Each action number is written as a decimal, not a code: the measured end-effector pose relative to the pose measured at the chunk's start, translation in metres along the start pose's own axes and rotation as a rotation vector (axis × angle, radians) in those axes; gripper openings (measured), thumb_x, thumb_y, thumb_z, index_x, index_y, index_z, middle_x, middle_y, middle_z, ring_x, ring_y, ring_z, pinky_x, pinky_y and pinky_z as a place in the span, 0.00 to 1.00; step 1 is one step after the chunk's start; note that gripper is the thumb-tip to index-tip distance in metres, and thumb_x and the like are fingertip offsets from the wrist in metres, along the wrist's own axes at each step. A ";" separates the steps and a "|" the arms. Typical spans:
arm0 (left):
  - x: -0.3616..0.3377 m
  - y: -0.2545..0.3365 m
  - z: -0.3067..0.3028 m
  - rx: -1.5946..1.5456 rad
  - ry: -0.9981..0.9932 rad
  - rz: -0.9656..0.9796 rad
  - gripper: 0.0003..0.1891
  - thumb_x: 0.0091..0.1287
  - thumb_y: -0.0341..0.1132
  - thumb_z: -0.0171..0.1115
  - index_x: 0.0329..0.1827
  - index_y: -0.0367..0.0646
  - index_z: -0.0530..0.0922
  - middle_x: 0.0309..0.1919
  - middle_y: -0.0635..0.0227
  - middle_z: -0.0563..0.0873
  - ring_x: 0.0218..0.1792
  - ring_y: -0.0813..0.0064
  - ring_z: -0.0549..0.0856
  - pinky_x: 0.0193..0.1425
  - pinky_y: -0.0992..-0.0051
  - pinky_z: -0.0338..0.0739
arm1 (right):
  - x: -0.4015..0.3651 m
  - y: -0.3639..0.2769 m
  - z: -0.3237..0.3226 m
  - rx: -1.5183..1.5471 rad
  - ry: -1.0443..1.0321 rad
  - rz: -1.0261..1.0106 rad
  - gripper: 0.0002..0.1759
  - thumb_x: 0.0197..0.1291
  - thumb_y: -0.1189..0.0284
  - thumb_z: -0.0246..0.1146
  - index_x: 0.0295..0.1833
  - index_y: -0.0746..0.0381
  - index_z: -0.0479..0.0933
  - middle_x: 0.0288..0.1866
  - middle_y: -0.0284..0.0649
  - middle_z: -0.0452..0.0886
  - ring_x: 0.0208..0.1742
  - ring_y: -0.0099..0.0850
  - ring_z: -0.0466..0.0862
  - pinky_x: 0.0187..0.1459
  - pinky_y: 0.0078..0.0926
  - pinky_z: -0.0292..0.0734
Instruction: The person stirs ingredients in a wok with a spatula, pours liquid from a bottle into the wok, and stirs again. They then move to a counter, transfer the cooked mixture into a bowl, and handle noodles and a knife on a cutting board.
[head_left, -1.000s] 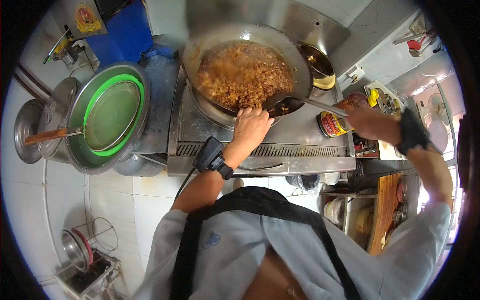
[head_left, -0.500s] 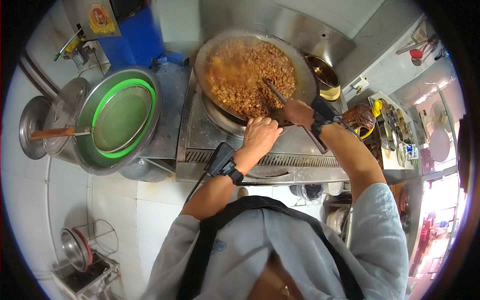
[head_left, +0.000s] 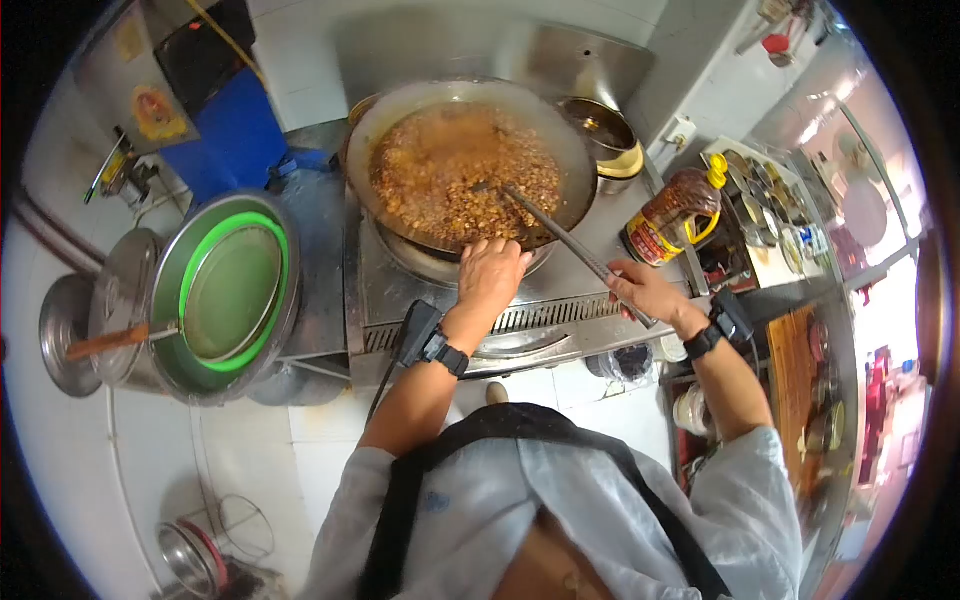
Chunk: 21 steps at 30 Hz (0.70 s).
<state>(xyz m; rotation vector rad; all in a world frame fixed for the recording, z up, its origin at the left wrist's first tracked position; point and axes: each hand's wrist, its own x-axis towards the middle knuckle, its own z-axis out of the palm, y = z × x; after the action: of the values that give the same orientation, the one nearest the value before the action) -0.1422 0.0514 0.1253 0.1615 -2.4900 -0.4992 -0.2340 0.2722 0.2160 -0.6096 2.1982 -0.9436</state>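
A large wok point(head_left: 375, 205) sits tilted on the steel stove, full of steaming brown, finely chopped food point(head_left: 440, 195). My left hand point(head_left: 492, 272) grips its near rim, fingers over the edge. My right hand point(head_left: 650, 294), to the right of the wok and over the stove's front edge, is closed around the lower end of a long-handled metal cooking tool point(head_left: 572, 242). Its shaft slants up and left across the rim, and its head is partly buried in the food. Black devices are strapped to both wrists.
Right of the wok stand a sauce jug point(head_left: 665, 215) with a yellow cap and a dark pot point(head_left: 600, 130). On the left, a metal basin point(head_left: 170, 330) holds a green basket point(head_left: 285, 250) and a wooden-handled strainer point(head_left: 105, 342). Condiment containers point(head_left: 755, 215) line the right side.
My right hand has drawn back toward me and to the right, pulling the tool's handle lower. My left hand stays at the wok's rim. The camera view has shifted.
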 end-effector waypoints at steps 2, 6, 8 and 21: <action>-0.001 0.001 -0.001 0.013 -0.026 0.001 0.11 0.59 0.43 0.56 0.27 0.45 0.75 0.28 0.66 0.78 0.37 0.65 0.76 0.42 0.64 0.67 | -0.014 0.031 0.007 0.487 0.107 -0.061 0.19 0.63 0.60 0.49 0.46 0.66 0.70 0.25 0.37 0.75 0.19 0.22 0.74 0.18 0.18 0.67; 0.000 0.002 -0.003 0.012 -0.027 -0.010 0.12 0.59 0.43 0.56 0.27 0.44 0.74 0.28 0.65 0.78 0.35 0.64 0.76 0.42 0.64 0.67 | -0.042 0.137 0.056 1.039 0.433 0.147 0.13 0.60 0.62 0.50 0.35 0.62 0.70 0.19 0.34 0.71 0.15 0.23 0.70 0.15 0.17 0.64; 0.000 0.002 -0.004 -0.006 -0.012 -0.014 0.12 0.60 0.43 0.56 0.27 0.43 0.74 0.27 0.64 0.78 0.35 0.63 0.76 0.42 0.64 0.67 | -0.068 0.182 0.106 1.047 0.512 0.257 0.09 0.58 0.66 0.52 0.32 0.61 0.70 0.17 0.33 0.69 0.14 0.23 0.68 0.14 0.19 0.63; 0.006 0.012 0.007 0.098 0.100 -0.077 0.17 0.63 0.41 0.51 0.18 0.40 0.72 0.19 0.59 0.76 0.26 0.56 0.75 0.34 0.59 0.67 | -0.008 -0.002 -0.008 -0.251 0.232 -0.505 0.23 0.56 0.71 0.56 0.57 0.65 0.65 0.43 0.48 0.76 0.45 0.39 0.77 0.43 0.30 0.72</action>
<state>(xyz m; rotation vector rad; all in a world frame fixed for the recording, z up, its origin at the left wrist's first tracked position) -0.1515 0.0637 0.1277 0.3149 -2.4184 -0.3914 -0.2338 0.2797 0.2244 -1.2739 2.4417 -1.0311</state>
